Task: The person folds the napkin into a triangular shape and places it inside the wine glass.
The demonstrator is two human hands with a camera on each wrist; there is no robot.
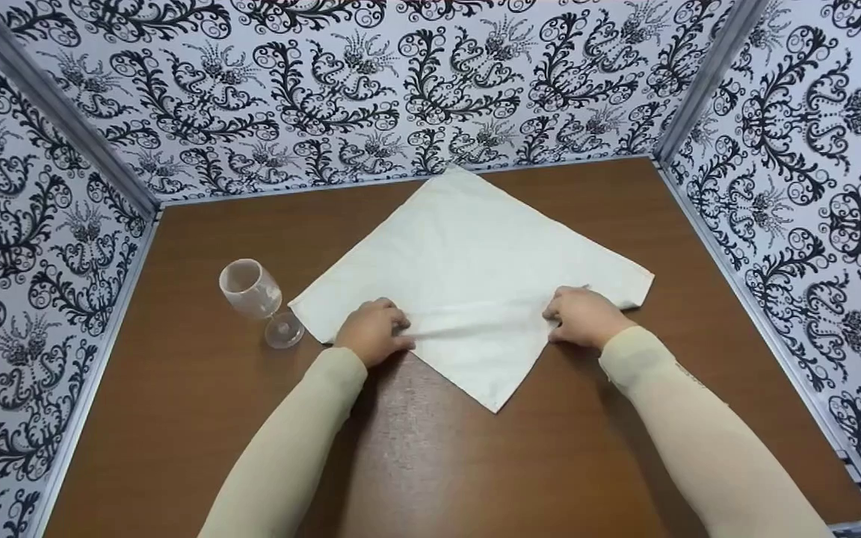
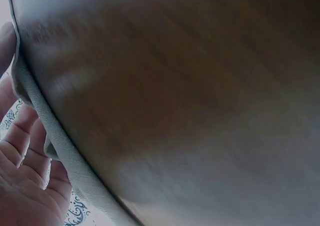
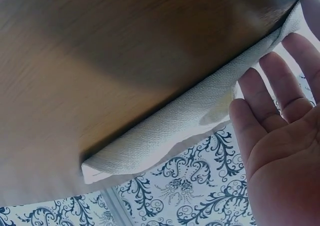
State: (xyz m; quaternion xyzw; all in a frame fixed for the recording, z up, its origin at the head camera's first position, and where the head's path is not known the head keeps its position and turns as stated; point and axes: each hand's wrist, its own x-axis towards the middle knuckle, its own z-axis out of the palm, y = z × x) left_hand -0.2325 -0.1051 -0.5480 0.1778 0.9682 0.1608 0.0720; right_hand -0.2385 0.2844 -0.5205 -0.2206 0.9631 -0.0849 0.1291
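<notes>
A white cloth napkin [image 1: 468, 239] lies on the table, one corner pointing away and another towards me. A raised crease runs across it between my hands. At the left end of this crease my left hand [image 1: 374, 332] pinches the cloth between thumb and fingers. My right hand [image 1: 584, 317] pinches the right end in the same way. In the left wrist view, the left fingers [image 2: 35, 146] lie against the napkin's folded edge [image 2: 70, 156]. The right wrist view has the right fingers [image 3: 257, 94] along the rolled-looking edge [image 3: 165, 126].
A clear stemmed glass [image 1: 251, 290] stands on the brown wooden table [image 1: 199, 418], left of the napkin and near its left corner. Patterned black-and-white panels [image 1: 341, 90] with metal frame bars [image 1: 707, 75] enclose the back and sides.
</notes>
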